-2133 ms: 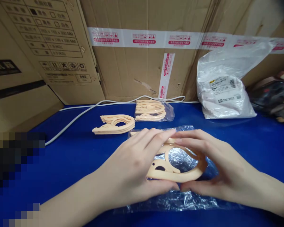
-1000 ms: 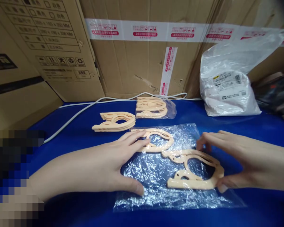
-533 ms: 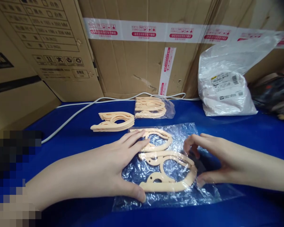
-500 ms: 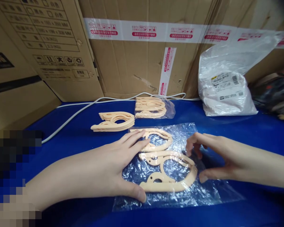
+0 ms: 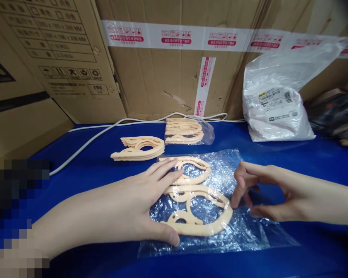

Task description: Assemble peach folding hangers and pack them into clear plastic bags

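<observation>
A clear plastic bag (image 5: pixel 220 242) lies flat on the blue surface with cream folding hangers in it. The near folding hanger (image 5: pixel 208 227) shows its rounded end to the right; the far folding hanger (image 5: pixel 201 178) sits just behind it. My left hand (image 5: pixel 146 206) is spread over the bag's left side, its fingers on the far hanger and its thumb by the near hanger's left end. At the near hanger's rounded end, my right hand (image 5: pixel 258 189) has bent fingers, a fingertip against or very close to the curve, with the thumb held apart.
A loose stack of folding hangers (image 5: pixel 142 148) lies behind my left hand. Beside it is a bagged set of hangers (image 5: pixel 185 131). A white cable (image 5: pixel 98 143) runs along the back. Cardboard boxes (image 5: pixel 162 77) stand behind, and a filled white bag (image 5: pixel 278 112) stands at back right.
The near hanger has slid left, toward my left hand. My right hand has shifted slightly right, and its fingers now point down at the hanger's rounded end. My left hand has stayed put.
</observation>
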Motion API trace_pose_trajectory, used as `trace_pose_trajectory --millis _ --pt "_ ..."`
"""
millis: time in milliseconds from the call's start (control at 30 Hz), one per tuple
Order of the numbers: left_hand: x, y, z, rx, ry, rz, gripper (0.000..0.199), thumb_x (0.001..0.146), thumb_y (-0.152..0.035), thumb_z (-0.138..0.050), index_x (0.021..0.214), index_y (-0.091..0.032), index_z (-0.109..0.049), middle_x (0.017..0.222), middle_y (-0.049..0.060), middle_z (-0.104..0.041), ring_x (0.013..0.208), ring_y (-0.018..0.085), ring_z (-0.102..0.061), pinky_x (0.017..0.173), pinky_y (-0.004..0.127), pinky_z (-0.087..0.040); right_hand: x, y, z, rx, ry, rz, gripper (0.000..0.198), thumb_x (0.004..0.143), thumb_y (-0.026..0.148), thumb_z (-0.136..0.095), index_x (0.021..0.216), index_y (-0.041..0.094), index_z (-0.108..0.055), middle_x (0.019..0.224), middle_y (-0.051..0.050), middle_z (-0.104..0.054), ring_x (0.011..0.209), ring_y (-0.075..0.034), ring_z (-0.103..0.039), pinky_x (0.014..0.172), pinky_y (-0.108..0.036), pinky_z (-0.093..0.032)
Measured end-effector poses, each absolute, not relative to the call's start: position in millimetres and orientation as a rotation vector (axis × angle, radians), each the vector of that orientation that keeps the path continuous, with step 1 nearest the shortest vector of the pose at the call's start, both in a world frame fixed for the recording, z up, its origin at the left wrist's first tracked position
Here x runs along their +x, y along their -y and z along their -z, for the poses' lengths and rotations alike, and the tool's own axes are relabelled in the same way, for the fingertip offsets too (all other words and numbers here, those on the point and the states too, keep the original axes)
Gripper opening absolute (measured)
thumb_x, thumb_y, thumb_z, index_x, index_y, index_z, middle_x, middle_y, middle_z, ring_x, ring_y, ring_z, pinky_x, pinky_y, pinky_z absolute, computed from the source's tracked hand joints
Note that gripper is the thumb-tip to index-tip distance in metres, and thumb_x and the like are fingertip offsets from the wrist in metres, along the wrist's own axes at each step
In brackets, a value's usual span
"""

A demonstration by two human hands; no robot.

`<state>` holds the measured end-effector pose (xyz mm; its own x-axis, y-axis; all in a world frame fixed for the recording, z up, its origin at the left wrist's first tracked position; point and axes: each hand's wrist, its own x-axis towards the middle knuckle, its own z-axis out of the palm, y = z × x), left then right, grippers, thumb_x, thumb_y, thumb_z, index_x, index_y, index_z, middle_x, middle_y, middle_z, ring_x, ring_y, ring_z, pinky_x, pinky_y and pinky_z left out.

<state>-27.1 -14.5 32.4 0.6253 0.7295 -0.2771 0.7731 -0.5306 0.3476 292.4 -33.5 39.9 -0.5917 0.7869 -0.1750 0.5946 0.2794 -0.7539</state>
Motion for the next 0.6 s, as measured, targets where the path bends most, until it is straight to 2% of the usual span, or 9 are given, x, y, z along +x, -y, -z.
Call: trace_pose_trajectory --millis 133,400,600 --pt "-30.4 14.1 -28.8 2.457 -1.168 0.113 0.103 0.069 -0.079 -0.059 0.153 -0.034 -0.021 0.162 0.004 -0.014 0.147 0.038 -0.013 0.115 0.051 -0.03 295.6 32.9 -38.9 -1.245 2.353 -1.33 0.026 0.087 0.027 -0.061 0.111 0.023 -0.056 0.109 -0.005 -0.069 0.1 -0.021 -0.065 0.085 -0.032 -0.054" --pt "-26.3 14.4 -31.4 2.407 -1.19 0.144 0.106 0.066 -0.082 -0.058 0.152 -0.031 -0.026 0.162 0.005 -0.015 0.146 0.04 -0.011 0.115 0.055 -0.029 290.7 30.8 -40.6 -1.211 2.327 -1.462 0.019 0.088 0.016 -0.057 0.104 0.023 -0.052 0.109 -0.003 -0.067 0.105 -0.02 -0.062 0.089 -0.034 -0.051" --pt "-24.5 14.9 -31.8 2.419 -1.174 0.076 0.104 0.066 -0.08 -0.061 0.152 -0.032 -0.028 0.161 0.004 -0.017 0.146 0.039 -0.014 0.115 0.051 -0.031 290.1 28.8 -43.4 -1.18 2.332 -1.503 0.018 0.086 0.016 -0.058 0.102 0.022 -0.053 0.109 -0.004 -0.066 0.104 -0.021 -0.062 0.09 -0.033 -0.05"
